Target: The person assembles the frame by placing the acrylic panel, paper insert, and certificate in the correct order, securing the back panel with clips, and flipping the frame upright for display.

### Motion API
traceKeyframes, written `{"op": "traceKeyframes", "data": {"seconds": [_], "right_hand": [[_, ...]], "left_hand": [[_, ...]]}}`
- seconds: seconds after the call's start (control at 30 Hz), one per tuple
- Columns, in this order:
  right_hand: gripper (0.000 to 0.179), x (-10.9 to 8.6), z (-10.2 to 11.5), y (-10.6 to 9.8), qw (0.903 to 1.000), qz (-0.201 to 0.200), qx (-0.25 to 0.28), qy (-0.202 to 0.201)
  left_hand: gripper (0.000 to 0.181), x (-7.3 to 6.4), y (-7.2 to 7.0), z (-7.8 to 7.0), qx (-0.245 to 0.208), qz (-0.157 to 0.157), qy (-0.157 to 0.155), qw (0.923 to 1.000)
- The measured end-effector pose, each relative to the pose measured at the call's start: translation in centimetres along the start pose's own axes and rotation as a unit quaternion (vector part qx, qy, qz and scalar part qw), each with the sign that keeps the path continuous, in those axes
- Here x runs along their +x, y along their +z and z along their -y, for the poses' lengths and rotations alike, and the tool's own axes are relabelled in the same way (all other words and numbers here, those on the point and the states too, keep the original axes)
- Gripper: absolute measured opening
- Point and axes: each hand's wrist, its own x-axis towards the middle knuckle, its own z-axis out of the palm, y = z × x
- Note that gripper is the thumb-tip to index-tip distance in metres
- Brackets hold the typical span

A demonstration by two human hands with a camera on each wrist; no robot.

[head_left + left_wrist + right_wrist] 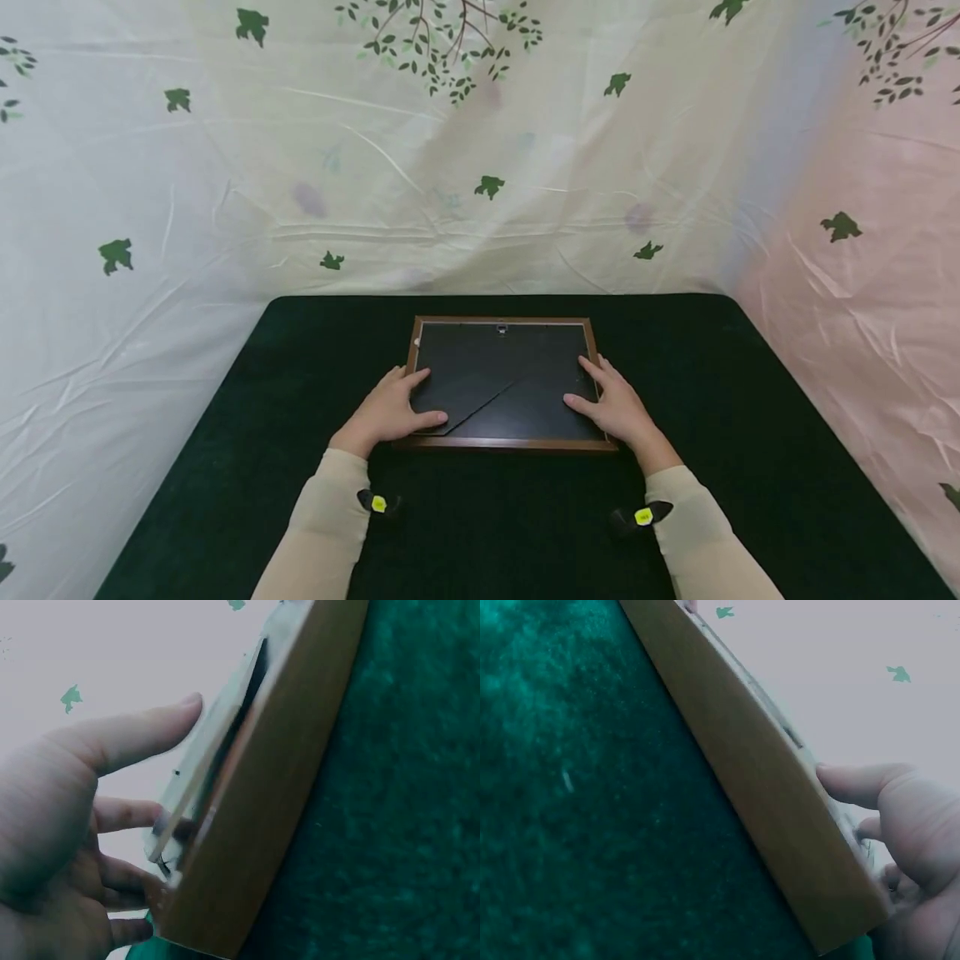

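A brown-edged picture frame (pixel 504 445) lies back side up on the dark green cloth. Its black backing (pixel 495 358) has a diagonal line at lower left, and a small metal hanger (pixel 502 329) sits at the far edge. My left hand (pixel 386 408) holds the left side, thumb and index finger over the backing, other fingers along the outer edge. On the opposite side, my right hand (pixel 621 408) grips the frame in the same way. Both wrist views show the near wooden side (pixel 262 780) close over the cloth, with fingers bent around each end.
Dark green cloth (pixel 510 533) covers the table under the frame. Behind the table hangs a pale curtain (pixel 420 167) printed with leaves, continuing down the left and right sides. Each sleeved wrist wears a black band with a yellow tag (pixel 643 517).
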Motion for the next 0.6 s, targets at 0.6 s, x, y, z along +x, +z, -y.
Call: {"op": "traceKeyframes", "data": {"seconds": [0.6], "right_hand": [[0.088,-0.5,2.2,-1.5,0.9886,-0.115,0.039,-0.089]], "left_hand": [[0.086,-0.5,-2.6,-0.6,-0.056,-0.143,0.087,0.9843]]}}
